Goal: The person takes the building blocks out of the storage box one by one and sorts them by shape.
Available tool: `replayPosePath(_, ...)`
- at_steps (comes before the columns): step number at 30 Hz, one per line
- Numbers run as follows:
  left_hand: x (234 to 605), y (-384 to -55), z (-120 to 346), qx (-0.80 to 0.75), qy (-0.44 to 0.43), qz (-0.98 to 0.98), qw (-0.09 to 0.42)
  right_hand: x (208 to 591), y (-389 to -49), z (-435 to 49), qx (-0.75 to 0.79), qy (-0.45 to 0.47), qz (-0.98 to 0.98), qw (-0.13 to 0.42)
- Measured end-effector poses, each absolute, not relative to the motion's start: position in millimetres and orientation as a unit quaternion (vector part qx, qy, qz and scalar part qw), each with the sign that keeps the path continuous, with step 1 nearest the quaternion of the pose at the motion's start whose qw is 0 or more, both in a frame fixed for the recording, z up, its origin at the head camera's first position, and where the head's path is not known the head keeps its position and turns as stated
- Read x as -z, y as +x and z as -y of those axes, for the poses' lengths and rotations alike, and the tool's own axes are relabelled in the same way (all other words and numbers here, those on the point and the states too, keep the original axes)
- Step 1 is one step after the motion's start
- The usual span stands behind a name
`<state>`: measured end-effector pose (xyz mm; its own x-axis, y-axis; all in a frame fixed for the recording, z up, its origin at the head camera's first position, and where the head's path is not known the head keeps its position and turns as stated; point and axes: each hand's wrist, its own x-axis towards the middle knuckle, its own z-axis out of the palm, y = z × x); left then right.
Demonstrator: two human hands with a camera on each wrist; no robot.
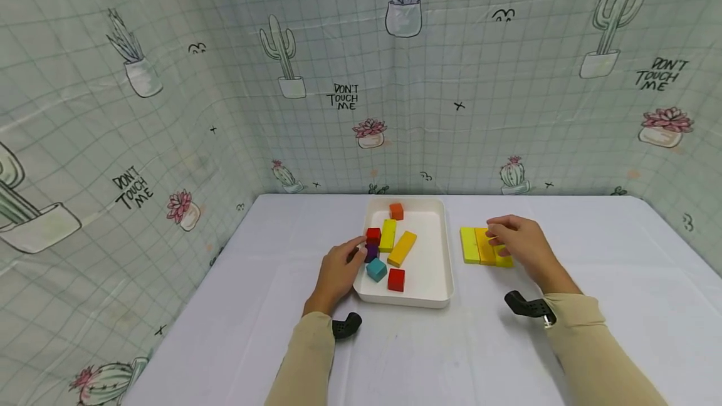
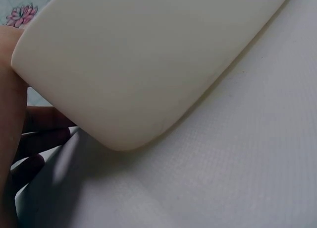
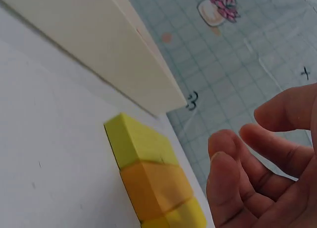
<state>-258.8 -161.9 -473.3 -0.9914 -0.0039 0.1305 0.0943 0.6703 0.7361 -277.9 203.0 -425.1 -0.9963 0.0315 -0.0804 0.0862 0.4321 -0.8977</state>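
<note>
My left hand (image 1: 336,269) is at the left rim of a white tray (image 1: 431,277), its thumb and index fingertip near a red cube (image 1: 373,235) and a purple cube (image 1: 371,252). In the left wrist view, the other fingers (image 2: 42,141) hang loosely curled outside the tray wall; the thumb and index tips are hidden there. Over a row of rectangular blocks hovers my right hand (image 1: 524,244), thumb and fingers apart with nothing between them. The row runs from a yellow-green block (image 3: 146,139) through an orange-yellow block (image 3: 156,186) to a yellow block (image 3: 190,213), side by side.
Inside the tray also lie an orange cube (image 1: 397,211), a yellow-green block (image 1: 387,235), an orange-yellow block (image 1: 402,249), a teal cube (image 1: 376,269) and another red cube (image 1: 396,280). A patterned cloth (image 1: 429,80) hangs behind the white table (image 1: 406,356).
</note>
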Motion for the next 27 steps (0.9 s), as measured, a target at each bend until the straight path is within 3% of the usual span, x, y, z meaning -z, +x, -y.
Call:
replayPosePath(13, 472, -259, 161, 0.401, -0.027, 0.914, 0.063, 413, -287, -138, 0.583, -0.052, -0.805, 0.094)
replayPosePath(27, 470, -258, 163, 0.407, -0.03, 0.911, 0.061, 418, -302, -78, 0.468, -0.096, -0.867, 0.139)
